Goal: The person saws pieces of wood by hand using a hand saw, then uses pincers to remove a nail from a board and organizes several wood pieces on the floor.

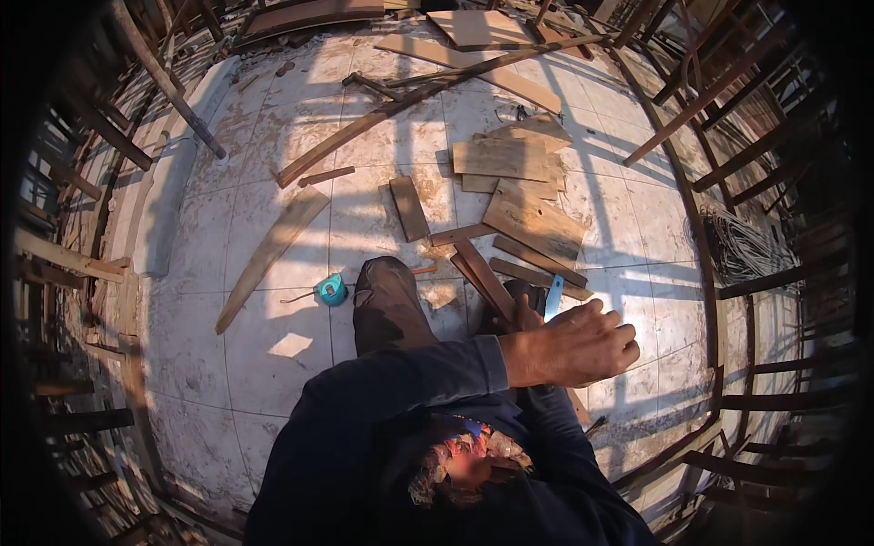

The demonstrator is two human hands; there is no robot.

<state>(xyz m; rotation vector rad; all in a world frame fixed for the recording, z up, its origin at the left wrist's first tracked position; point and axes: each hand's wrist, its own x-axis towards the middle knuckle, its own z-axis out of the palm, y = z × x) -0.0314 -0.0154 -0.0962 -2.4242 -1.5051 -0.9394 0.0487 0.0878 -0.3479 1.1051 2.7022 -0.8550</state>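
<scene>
Wooden boards (537, 223) litter the sunlit tiled floor (200, 355), timber posts (191, 116) lining its left and right edges. Left hand (581, 346) loosely curled, right hand (526, 316) mostly hidden behind it; cannot tell whether they grip anything. Blue strip (553, 296) just beyond them, teal tape measure (331, 289) nearer the floor's left edge.

Floor (191, 350) looks like smooth tile, kinda shiny in the sun, matt where it's caked with dirt. Wooden boards (533, 223) are raw and matt, grain showing. Tape measure (335, 288) looks like slightly glossy plastic. Blue strip (553, 297) seems smooth, can't tell if plastic or metal. Sleeves (410, 378) are just matt, soft-looking cloth.
</scene>
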